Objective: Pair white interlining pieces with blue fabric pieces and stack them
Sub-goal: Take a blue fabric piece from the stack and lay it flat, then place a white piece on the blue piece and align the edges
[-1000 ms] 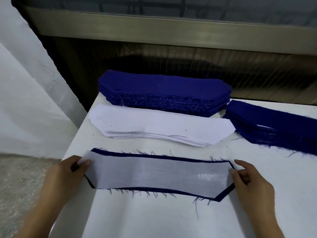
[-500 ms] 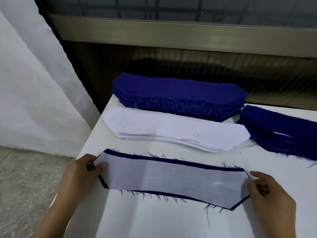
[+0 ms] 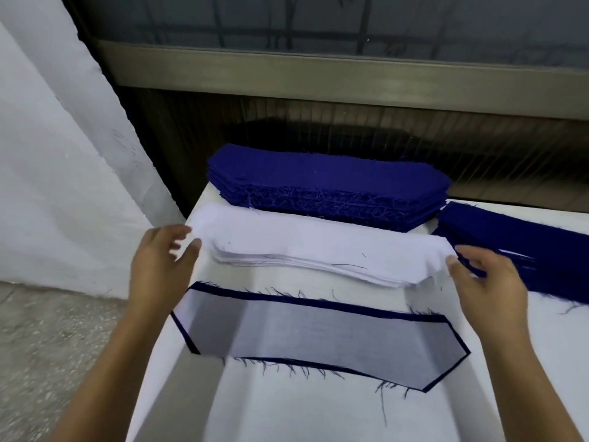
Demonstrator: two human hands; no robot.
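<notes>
A paired piece [image 3: 318, 341], white interlining laid over blue fabric, lies flat near the table's front. Behind it sits a stack of white interlining pieces [image 3: 318, 244]. Further back is a thick stack of blue fabric pieces [image 3: 328, 183]. My left hand [image 3: 162, 266] hovers at the left end of the white stack, fingers spread and relaxed, holding nothing. My right hand [image 3: 487, 282] is at the stack's right end, its fingertips close to the top sheet's edge; motion blur hides whether they touch it.
A second stack of blue pieces [image 3: 522, 250] lies at the right of the white table [image 3: 287, 409]. A dark wall and window sill run behind. The table's left edge drops to a speckled floor [image 3: 47, 346]; a white wall stands at left.
Both hands have let go of the paired piece's ends and moved up and away to the ends of the white interlining stack. The camera has shifted closer.
</notes>
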